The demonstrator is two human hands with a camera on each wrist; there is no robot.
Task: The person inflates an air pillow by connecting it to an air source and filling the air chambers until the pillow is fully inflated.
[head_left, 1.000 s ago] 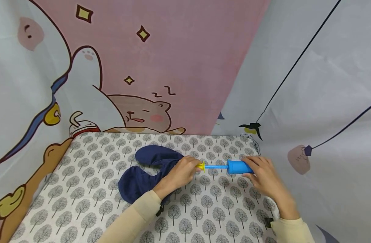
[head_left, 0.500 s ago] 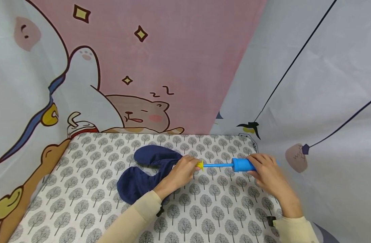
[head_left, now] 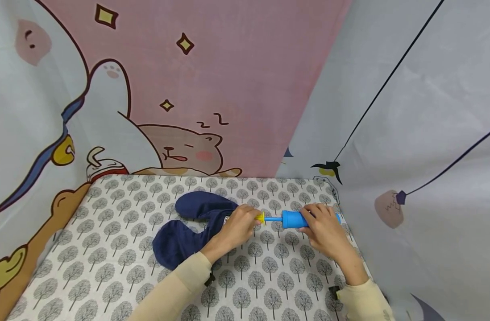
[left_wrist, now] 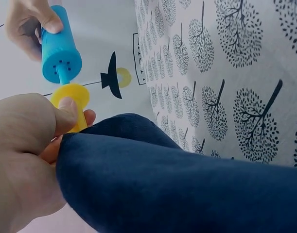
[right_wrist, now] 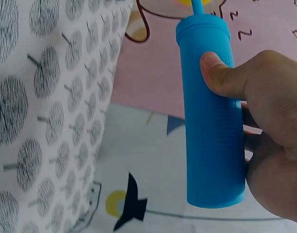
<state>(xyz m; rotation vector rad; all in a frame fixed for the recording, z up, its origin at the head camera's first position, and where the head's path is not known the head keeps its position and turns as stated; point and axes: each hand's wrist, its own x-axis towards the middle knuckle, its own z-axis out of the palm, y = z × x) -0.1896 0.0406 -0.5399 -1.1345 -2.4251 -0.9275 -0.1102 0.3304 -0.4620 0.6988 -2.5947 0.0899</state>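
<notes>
A blue pump barrel (head_left: 294,219) lies in the grip of my right hand (head_left: 327,232), thumb along its side in the right wrist view (right_wrist: 211,121). Its thin blue rod (head_left: 273,219) runs left to a yellow nozzle piece (head_left: 261,218). My left hand (head_left: 236,227) pinches that yellow piece (left_wrist: 78,97) at the edge of a dark blue fabric cushion (head_left: 176,243), curved into a U and flat-looking. In the left wrist view the cushion (left_wrist: 163,179) fills the lower part, touching the fingers. Where the nozzle enters the cushion is hidden by the left hand.
The table is covered with a tree-print cloth (head_left: 108,267). Behind it hangs a pink curtain with cartoon animals (head_left: 237,89), and a grey-white curtain (head_left: 429,111) hangs along the right side.
My right hand and the blue barrel first moved right, then back left, so less of the rod shows now. My left hand has stayed at the yellow piece.
</notes>
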